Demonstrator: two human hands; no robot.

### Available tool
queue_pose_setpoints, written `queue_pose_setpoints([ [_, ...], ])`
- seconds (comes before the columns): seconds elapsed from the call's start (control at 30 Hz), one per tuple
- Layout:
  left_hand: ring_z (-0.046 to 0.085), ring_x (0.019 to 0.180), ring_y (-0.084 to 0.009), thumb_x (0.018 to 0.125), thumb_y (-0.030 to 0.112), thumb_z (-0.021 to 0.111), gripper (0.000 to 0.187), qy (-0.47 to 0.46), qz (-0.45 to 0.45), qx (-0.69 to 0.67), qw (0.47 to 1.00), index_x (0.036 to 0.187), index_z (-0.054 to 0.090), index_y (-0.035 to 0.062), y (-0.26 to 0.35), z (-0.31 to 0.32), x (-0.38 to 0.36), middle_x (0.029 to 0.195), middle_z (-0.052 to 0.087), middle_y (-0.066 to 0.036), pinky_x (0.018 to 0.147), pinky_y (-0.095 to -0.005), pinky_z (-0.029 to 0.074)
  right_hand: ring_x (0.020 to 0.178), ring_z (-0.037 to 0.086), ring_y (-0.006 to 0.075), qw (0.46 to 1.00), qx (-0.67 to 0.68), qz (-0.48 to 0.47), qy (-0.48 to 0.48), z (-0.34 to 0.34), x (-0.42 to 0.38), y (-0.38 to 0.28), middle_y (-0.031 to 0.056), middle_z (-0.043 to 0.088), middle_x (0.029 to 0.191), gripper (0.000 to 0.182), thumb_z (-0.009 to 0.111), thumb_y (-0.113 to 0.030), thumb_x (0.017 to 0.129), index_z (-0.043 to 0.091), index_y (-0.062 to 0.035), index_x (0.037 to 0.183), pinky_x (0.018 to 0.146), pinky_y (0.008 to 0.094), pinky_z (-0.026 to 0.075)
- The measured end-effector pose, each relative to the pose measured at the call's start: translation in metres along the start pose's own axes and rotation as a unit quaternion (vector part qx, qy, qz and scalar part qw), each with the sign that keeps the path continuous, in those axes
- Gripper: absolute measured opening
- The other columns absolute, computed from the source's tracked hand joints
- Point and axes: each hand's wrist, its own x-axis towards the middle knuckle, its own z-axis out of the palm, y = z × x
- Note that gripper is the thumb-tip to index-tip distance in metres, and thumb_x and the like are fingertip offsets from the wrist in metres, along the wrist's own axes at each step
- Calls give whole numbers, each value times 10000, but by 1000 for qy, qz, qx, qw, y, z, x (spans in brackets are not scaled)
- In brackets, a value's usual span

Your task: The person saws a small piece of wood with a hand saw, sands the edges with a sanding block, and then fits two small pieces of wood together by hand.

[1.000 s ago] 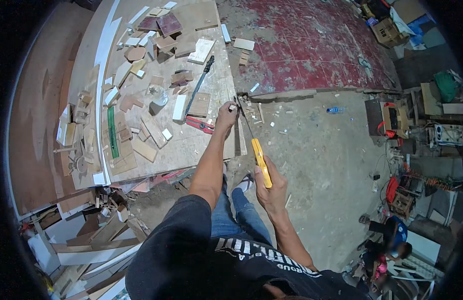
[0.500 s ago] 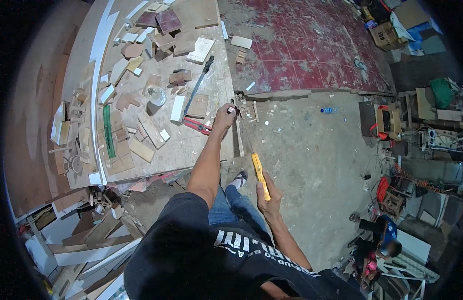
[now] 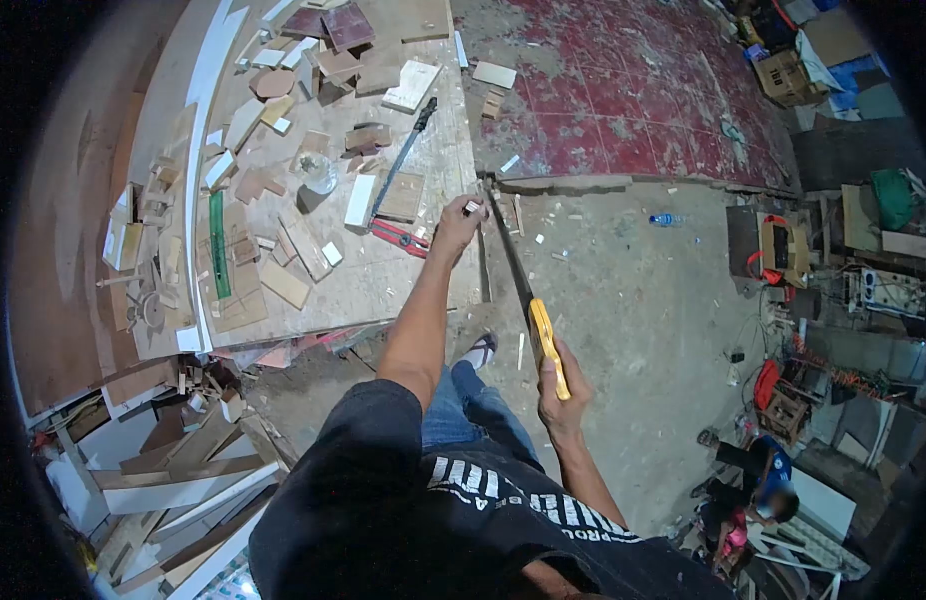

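Observation:
In the head view my right hand (image 3: 567, 390) is wrapped round the yellow handle (image 3: 545, 340) of a handsaw. Its long blade (image 3: 513, 255) points up and to the left, its tip close to the workbench edge near my left hand (image 3: 457, 228). That hand is closed at the bench's right edge, its fingers round something small that I cannot make out. Just left of it, a red-handled tool (image 3: 398, 237) with a long dark bar lies on the bench. A flat wooden piece (image 3: 401, 197) and a white-faced block (image 3: 360, 200) lie beside that tool.
Wood offcuts (image 3: 303, 245), a clear container (image 3: 317, 174) and a green strip (image 3: 219, 245) lie on the workbench (image 3: 358, 290). Scrap boards (image 3: 183, 480) are heaped at lower left. A plastic bottle (image 3: 666, 219) lies on the floor. Another person (image 3: 768, 475) is at lower right.
The saw and my right hand have shifted slightly right, and the blade shows a broader, darker face. My left hand stays closed at the bench edge. The whole view has shifted a little.

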Motion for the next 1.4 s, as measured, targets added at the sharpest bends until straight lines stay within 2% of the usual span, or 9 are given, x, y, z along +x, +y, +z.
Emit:
queue_pose_setpoints([
  [0.03, 603, 776, -178, 848, 168, 679, 233, 10, 27, -14, 999, 1027, 663, 20, -4, 2, -2, 874, 661, -113, 717, -309, 478, 886, 693, 237, 1000, 3, 16, -8, 0, 1, -3, 245, 674, 1061, 328, 587, -53, 904, 589, 71, 1207, 774, 299, 524],
  [0.17, 600, 869, -219, 855, 172, 672, 255, 42, 16, -56, 997, 1063, 656, 26, -24, 8, 2, 1009, 639, -134, 782, -326, 478, 908, 695, 255, 997, 25, 68, -18, 12, 29, -9, 238, 669, 1086, 340, 596, -86, 913, 586, 47, 1225, 772, 307, 525],
  [0.4, 616, 879, -151, 885, 115, 621, 306, 75, 41, 57, 995, 1171, 630, 9, -8, 7, -7, 1041, 649, -96, 784, -264, 482, 1012, 666, 297, 998, 50, -26, 3, 74, 79, 25, 258, 650, 1116, 337, 582, -97, 921, 584, 52, 1224, 841, 346, 516],
  [0.63, 588, 891, -163, 875, 125, 636, 311, 79, 18, 27, 996, 1166, 637, 15, 1, 6, -11, 1072, 633, -92, 810, -272, 465, 1041, 631, 223, 997, 54, -51, 19, 92, 70, 34, 224, 646, 1162, 352, 551, -143, 956, 572, 52, 1248, 877, 318, 494],
  [0.93, 554, 868, -140, 869, 164, 671, 315, 52, 45, 40, 997, 1161, 645, 49, 7, 2, -13, 1057, 631, -58, 796, -268, 452, 589, 510, 76, 998, 45, -23, 35, 99, 61, 44, 74, 635, 844, 351, 551, -142, 955, 563, 36, 1258, 550, 242, 431],
  [1.0, 561, 861, -142, 872, 145, 655, 318, 37, 26, 27, 999, 1172, 638, 41, 8, 1, -13, 1040, 638, -57, 795, -269, 456, 956, 684, 312, 998, 55, 11, 24, 98, 60, 38, 285, 637, 1124, 359, 573, -120, 932, 560, 90, 1224, 783, 348, 537],
  [1.13, 572, 850, -144, 874, 124, 632, 318, 30, 7, 32, 999, 1178, 631, 30, 7, -2, -12, 1033, 645, -64, 796, -273, 467, 955, 685, 317, 998, 58, 34, 19, 100, 58, 27, 282, 637, 1128, 357, 574, -114, 931, 561, 79, 1231, 775, 343, 539],
  [1.2, 583, 854, -146, 872, 111, 617, 317, 28, 19, 23, 999, 1177, 628, 25, 7, -2, -10, 1034, 644, -70, 801, -275, 476, 962, 684, 306, 996, 26, -61, 61, 104, 60, 25, 275, 639, 1132, 356, 571, -114, 934, 560, 70, 1239, 775, 341, 538],
  [1.4, 579, 800, -129, 865, 102, 626, 305, 2, 28, 23, 999, 1155, 630, 7, -1, -6, -2, 1030, 646, -65, 757, -269, 482, 931, 694, 285, 998, 49, 5, 46, 110, 55, 24, 266, 655, 1101, 357, 558, -99, 928, 561, 59, 1247, 747, 337, 540],
])
